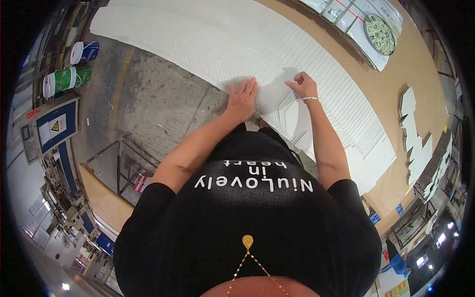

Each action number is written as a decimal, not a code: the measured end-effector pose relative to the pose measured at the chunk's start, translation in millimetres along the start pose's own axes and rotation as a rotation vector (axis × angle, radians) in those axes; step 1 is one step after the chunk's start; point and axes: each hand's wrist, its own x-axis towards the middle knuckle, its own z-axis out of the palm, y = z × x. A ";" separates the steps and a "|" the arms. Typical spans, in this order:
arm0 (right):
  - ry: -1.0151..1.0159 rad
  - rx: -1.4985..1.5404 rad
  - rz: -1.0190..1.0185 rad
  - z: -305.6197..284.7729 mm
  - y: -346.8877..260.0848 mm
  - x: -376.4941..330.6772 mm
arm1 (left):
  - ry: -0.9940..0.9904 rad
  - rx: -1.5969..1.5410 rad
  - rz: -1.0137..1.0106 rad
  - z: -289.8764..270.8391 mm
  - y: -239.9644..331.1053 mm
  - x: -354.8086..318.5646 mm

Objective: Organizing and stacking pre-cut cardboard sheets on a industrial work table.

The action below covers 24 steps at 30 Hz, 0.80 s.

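Observation:
A long spread of white sheets (208, 29), overlapping in staggered layers with many thin parallel edges, lies across the brown table in front of me. My left hand (242, 100) rests flat on the near edge of these sheets, its fingers stretched out. Just to the right, my right hand (303, 87) is over the sheets with its fingers curled in and the thumb pointing left. Whatever it may pinch is too small or hidden to make out. A bracelet circles the right wrist.
The brown board tabletop (341, 34) carries a printed package (346, 24) at the far right and jagged white cut-out pieces (415, 138) on the right. Buckets (67, 81) stand on the concrete floor (163, 89) at left, near a machine control panel (52, 126).

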 end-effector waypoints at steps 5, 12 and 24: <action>-0.074 -0.276 -0.061 -16.7 15.8 -6.7 | -0.129 -0.105 0.113 2.7 0.4 3.6; -0.095 0.060 0.071 -18.8 31.5 -16.2 | -0.119 -0.034 0.117 -1.4 5.2 0.5; 0.043 -0.114 -0.046 -7.3 31.1 -34.3 | -0.111 -0.067 0.100 9.1 2.2 0.4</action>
